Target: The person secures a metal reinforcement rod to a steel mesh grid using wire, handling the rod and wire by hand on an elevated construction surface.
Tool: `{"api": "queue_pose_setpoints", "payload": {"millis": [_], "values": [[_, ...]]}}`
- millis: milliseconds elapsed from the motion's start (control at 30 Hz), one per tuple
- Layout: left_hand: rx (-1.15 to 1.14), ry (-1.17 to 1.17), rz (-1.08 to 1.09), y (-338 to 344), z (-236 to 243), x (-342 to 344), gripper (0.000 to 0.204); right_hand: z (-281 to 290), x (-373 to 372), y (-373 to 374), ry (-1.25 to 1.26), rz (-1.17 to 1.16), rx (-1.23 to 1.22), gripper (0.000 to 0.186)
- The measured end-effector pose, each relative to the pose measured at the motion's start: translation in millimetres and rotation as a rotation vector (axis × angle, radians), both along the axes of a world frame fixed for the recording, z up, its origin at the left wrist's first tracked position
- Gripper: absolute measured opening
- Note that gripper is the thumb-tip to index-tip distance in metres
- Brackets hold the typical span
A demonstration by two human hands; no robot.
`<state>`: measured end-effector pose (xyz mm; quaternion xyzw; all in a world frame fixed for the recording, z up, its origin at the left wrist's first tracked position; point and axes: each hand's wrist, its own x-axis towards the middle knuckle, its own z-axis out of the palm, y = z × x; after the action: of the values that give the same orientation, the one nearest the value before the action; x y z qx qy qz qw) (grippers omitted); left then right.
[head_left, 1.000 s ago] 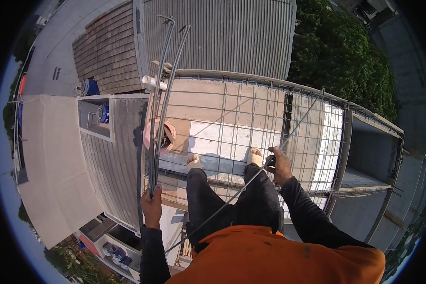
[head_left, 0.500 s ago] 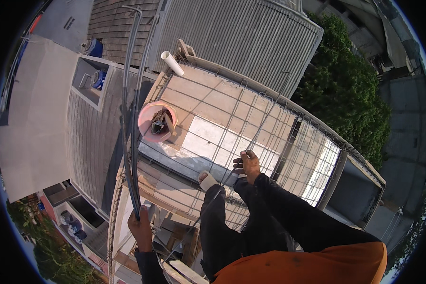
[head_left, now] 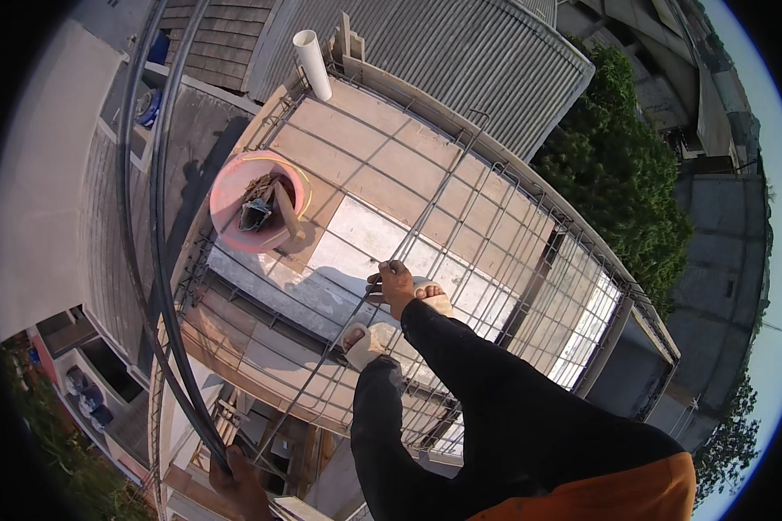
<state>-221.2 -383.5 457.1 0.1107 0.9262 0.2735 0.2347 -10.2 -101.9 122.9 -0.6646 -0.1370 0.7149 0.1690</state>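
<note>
My left hand (head_left: pixel 236 478) at the lower left grips two long dark steel bars (head_left: pixel 174 323), which run up past the top edge. My right hand (head_left: pixel 393 288) is closed around a thin steel rod (head_left: pixel 296 408) lying diagonally across the rebar grid (head_left: pixel 370 163), above pale boards. My sandalled feet (head_left: pixel 361 346) stand on the grid, one just beside and partly behind my right hand. A pink bucket (head_left: pixel 228 198) with wood pieces and debris inside sits on the boards to the left of that hand.
A white pipe (head_left: pixel 312 65) stands at the far corner. An opening with loose timber (head_left: pixel 308 464) lies below me; a recessed bay (head_left: pixel 621 356) is at the right. Around the raised deck are corrugated roofing (head_left: pixel 426 61), lower roofs (head_left: pixel 43 200) and a leafy tree (head_left: pixel 613 182).
My view has rotated and shifted. The two bars in my left hand now lie farther left, and my right hand has moved left along the grid, still holding the rod.
</note>
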Motion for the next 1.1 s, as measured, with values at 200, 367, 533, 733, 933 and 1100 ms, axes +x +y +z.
{"api": "queue_pose_setpoints", "payload": {"millis": [200,367,533,733,933,1100], "values": [[0.033,0.097,0.037,5,-144,6,0.028,-140,-21,6,0.076,-0.021,0.066,0.028],[-0.046,0.197,-0.060,24,-206,25,0.024,-210,-14,18,0.095,-0.028,0.166,0.028],[-0.144,0.093,-0.004,32,-239,28,0.026,-243,-7,17,0.083,0.012,0.250,0.031],[0.375,0.006,-0.028,9,-279,-4,0.030,-287,11,-4,0.104,0.111,0.385,0.032],[0.310,0.319,-0.087,-12,-255,-17,0.038,-321,23,11,-0.027,0.218,0.304,0.031],[0.317,0.396,-0.060,-33,-237,-21,0.038,-326,24,12,-0.010,0.290,0.350,0.033]]}}
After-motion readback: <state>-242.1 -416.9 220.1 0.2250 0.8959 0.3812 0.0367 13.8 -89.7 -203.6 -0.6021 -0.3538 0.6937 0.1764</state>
